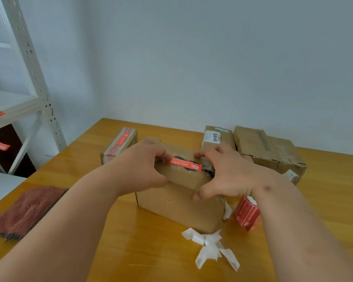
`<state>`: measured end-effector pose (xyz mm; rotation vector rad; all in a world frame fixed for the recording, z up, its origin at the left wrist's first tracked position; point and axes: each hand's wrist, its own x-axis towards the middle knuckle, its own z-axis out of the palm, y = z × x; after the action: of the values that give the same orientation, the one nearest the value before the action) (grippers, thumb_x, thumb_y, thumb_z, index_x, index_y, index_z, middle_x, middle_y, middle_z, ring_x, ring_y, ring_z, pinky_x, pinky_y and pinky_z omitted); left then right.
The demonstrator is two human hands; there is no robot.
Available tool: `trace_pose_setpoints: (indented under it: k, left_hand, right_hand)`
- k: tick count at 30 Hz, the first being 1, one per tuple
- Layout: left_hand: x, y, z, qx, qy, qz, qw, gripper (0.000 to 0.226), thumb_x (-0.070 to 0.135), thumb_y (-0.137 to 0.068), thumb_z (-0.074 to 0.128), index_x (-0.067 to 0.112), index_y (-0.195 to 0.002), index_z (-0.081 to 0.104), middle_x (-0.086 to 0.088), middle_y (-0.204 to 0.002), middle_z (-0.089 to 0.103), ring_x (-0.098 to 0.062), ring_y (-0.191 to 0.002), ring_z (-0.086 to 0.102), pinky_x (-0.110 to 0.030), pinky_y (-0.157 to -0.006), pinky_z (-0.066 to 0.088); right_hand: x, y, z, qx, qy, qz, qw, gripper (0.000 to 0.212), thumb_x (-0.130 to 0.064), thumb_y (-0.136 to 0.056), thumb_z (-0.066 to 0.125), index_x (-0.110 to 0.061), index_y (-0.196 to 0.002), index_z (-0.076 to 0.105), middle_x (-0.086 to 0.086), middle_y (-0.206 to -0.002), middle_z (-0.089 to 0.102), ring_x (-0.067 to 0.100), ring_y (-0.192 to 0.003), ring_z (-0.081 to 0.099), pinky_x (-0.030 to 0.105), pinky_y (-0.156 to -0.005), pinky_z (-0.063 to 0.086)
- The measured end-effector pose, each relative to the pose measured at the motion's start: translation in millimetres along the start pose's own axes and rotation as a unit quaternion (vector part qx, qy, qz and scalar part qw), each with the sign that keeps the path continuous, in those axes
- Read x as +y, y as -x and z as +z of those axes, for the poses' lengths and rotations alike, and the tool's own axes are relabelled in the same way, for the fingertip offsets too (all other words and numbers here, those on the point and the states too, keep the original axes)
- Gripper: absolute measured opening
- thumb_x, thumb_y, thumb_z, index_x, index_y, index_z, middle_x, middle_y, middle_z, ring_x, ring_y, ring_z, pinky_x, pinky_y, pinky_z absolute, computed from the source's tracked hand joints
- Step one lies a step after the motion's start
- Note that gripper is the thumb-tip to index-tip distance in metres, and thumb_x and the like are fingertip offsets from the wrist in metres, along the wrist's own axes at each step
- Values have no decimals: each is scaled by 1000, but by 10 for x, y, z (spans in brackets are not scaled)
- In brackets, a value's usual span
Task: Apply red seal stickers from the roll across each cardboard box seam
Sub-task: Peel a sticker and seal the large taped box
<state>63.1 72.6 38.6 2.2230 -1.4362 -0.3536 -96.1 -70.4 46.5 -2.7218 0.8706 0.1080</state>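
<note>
Wooden table (102, 251) carries cardboard boxes (171, 198), sticker roll (248, 215), white backing scraps (210, 247), reddish mat (27, 210).

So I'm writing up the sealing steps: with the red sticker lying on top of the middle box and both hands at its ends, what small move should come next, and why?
Probably smooth it down: run the left hand and right hand fingertips along the red sticker to press it flat on the box. It already lies across the top, with fingers at both ends, so pressing would likely fix it.
</note>
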Motion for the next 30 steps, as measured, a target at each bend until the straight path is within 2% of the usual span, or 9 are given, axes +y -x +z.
trace_pose_setpoints:
  k: [5, 10, 13, 15, 17, 20, 23, 26, 30]
  left_hand:
    - [8, -42, 135, 57, -33, 29, 997, 46, 25, -80, 70, 37, -123, 60, 15, -122, 43, -8, -115, 43, -24, -97, 37]
    - [-8, -115, 372, 141, 27, -22, 989, 35, 17, -89, 58, 29, -122, 57, 4, -111, 51, -12, -92, 52, -25, -80, 44]
    - [-37, -153, 412, 134, 87, -43, 986, 33, 11, -96, 46, 27, -123, 57, 5, -106, 58, -12, -92, 56, -25, -77, 46]
    - [-70, -175, 395, 133, 131, -60, 981, 32, 16, -100, 42, 28, -125, 58, 6, -114, 60, -13, -93, 61, -32, -82, 53]
    - [-92, -196, 373, 128, 168, -69, 975, 32, 28, -100, 44, 28, -129, 58, 10, -114, 61, -14, -94, 63, -38, -85, 55]
    - [-107, -261, 371, 126, 130, -73, 981, 50, 52, -92, 51, 30, -137, 52, 9, -123, 55, -10, -104, 55, -28, -89, 46]
    - [-158, -350, 373, 122, 102, -87, 983, 69, 63, -84, 54, 31, -144, 42, 7, -134, 48, -13, -113, 52, -34, -95, 46]
    - [-230, -429, 368, 121, 140, -92, 978, 69, 61, -84, 57, 32, -144, 40, 9, -136, 50, -13, -113, 55, -42, -95, 50]
    - [-243, -559, 365, 157, 175, -107, 966, 57, 49, -91, 55, 29, -143, 41, 6, -134, 53, -16, -110, 57, -44, -88, 55]
  right_hand:
    - [-63, 121, 2, 3, 43, 57, 997, 100, -92, -48, 49, -46, -135, 30, -6, -130, 39, 23, -121, 42, 44, -98, 38]
    - [-213, 36, 181, 93, 30, 111, 989, 107, -101, -49, 24, -32, -128, 40, 5, -123, 43, 30, -110, 50, 47, -84, 50]
    - [-198, -2, 177, 36, -20, 90, 995, 112, -98, -52, 35, -30, -141, 29, 6, -138, 34, 31, -121, 46, 44, -92, 48]
    - [-151, -9, 93, -19, -52, 61, 997, 108, -85, -59, 55, -33, -146, 19, 3, -141, 29, 28, -126, 41, 39, -98, 44]
    - [-113, -38, 66, -31, -59, 35, 997, 103, -71, -65, 67, -33, -147, 16, 2, -139, 29, 25, -125, 40, 38, -99, 42]
    - [-107, -123, 107, -2, -75, 11, 997, 95, -62, -71, 69, -30, -146, 20, 2, -133, 34, 22, -121, 42, 33, -92, 42]
    - [-85, -211, 136, 23, -113, -11, 993, 76, -51, -75, 71, -31, -138, 32, -2, -121, 41, 16, -108, 48, 23, -73, 38]
    - [-49, -344, 202, 67, -148, -16, 987, 77, -50, -75, 72, -32, -139, 33, -5, -125, 44, 11, -102, 46, 23, -76, 36]
    - [-85, -554, 314, 131, -187, -1, 974, 78, -53, -75, 72, -30, -138, 34, -6, -126, 46, 8, -96, 44, 20, -72, 35]
